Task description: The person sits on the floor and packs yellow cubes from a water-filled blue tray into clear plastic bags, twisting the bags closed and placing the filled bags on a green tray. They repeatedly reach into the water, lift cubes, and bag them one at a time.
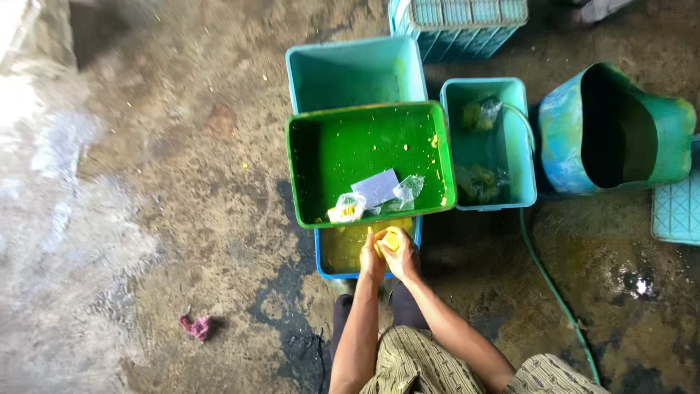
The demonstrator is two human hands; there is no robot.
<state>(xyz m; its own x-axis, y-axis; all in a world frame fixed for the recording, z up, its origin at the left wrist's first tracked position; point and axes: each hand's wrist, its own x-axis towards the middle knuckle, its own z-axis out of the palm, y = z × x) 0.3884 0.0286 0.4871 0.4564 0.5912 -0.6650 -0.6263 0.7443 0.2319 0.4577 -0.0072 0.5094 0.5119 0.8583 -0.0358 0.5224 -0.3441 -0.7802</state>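
While a small pink rag (195, 327) lies on the wet concrete floor (131, 219) well to the left of the green tub (306, 168), the work itself sits just below that tub's near rim. The left hand (372, 259) and right hand (402, 257) meet there over a blue tub (324, 255) of yellow liquid, fingers curled and pressed together around a small yellow piece (391, 240) held between them (its exact kind is too small to tell). It looks bright, glossy and wet, rounded, and mostly covered by the fingers. Handling it well probably means keeping it low over the blue tub so drips fall back in, and gripping gently, since a slick piece could slip. Inside the green tub, near its front wall, lie a small clear bag (348, 209) with yellow contents, a white card (376, 187) and another crumpled bag (407, 191). Right of the green tub stands a teal bin (521, 146) holding bags, then a green hose (554, 292), and farthest right a tipped green bucket (671, 138).
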